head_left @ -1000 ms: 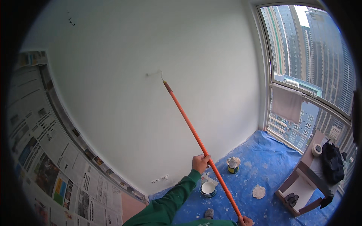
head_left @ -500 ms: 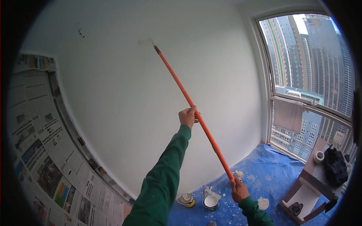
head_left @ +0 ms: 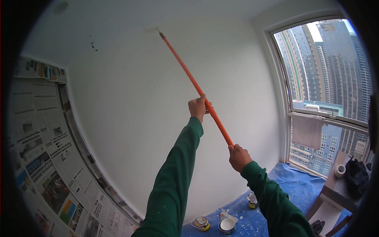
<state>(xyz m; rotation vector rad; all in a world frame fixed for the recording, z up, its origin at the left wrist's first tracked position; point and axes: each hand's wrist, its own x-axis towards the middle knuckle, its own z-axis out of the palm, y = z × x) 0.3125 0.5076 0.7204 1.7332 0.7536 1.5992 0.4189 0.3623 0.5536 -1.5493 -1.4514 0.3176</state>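
Both hands grip a long orange extension pole (head_left: 183,67) with a paint roller (head_left: 152,29) at its far end, up against the white wall (head_left: 130,118) near the ceiling. My left hand (head_left: 198,107) is wrapped round the pole about midway. Lower down, my right hand (head_left: 239,157) closes round the pole's near end. The roller is pale and small, hard to make out against the wall. Both arms wear green sleeves, the left one flecked with white.
Paint cans (head_left: 202,223) and a white-filled pot (head_left: 227,225) stand on blue sheeting (head_left: 284,177). Newspaper (head_left: 43,130) covers the left side. At right are a window (head_left: 319,71), a hanging grey cloth (head_left: 306,131), and a wooden stand (head_left: 333,197) with tape (head_left: 340,170) and a black bag (head_left: 357,177).
The pole and both hands have moved up, with the roller higher on the wall. My right hand has risen closer to my left. The view has tilted upward.
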